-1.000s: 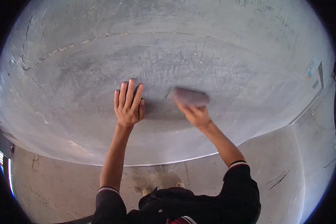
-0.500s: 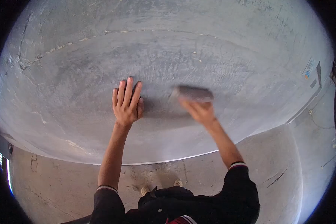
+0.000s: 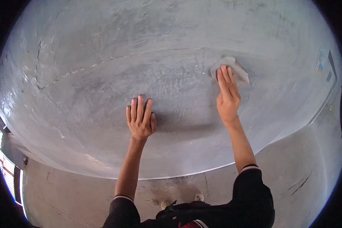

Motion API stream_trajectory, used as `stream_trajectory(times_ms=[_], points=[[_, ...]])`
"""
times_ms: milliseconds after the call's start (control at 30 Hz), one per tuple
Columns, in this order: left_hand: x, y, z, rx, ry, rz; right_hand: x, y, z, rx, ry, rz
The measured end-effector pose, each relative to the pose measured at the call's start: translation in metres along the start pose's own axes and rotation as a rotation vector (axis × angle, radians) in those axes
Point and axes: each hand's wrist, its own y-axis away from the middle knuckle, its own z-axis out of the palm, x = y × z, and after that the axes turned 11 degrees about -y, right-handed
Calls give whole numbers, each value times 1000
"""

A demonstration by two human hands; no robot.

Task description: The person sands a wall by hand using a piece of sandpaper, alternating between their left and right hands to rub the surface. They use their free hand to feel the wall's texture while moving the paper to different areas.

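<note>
My left hand [image 3: 141, 121] lies flat on the grey plastered wall [image 3: 178, 87], its fingers stretched upward and slightly apart, holding nothing. Further up and to the right, my right hand [image 3: 228, 100] presses a thin grey sheet, which looks like sandpaper [image 3: 241, 73], against the same wall. The sheet is bent, with a curled upper edge and a pointed corner standing out on the right. Its underside and the patch of wall beneath it are hidden.
A rough crack line [image 3: 91, 66] crosses the wall's upper left part. At the right is a small blue and orange sticker [image 3: 320, 60]. Below the wall's lower edge runs a concrete floor [image 3: 281, 167], where the tips of my shoes [image 3: 198, 197] show.
My right hand has swept up and to the right across the wall with the sandpaper, which now shows its pale side. My left hand stays flat; the whole view has shifted a little.
</note>
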Motion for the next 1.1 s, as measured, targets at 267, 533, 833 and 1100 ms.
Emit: stream_trajectory(times_ms=[267,533,833,1100], points=[[1,0,0,-29,1,2,-47,127,29,-318,-166,-176],[1,-3,4,13,11,23,-29,50,24,33,-244,126],[2,-2,3,3,7,29,16,15,-8,97,-107,51],[3,-8,-14,-84,97,10,-44,132,36,-236,-339,-43]])
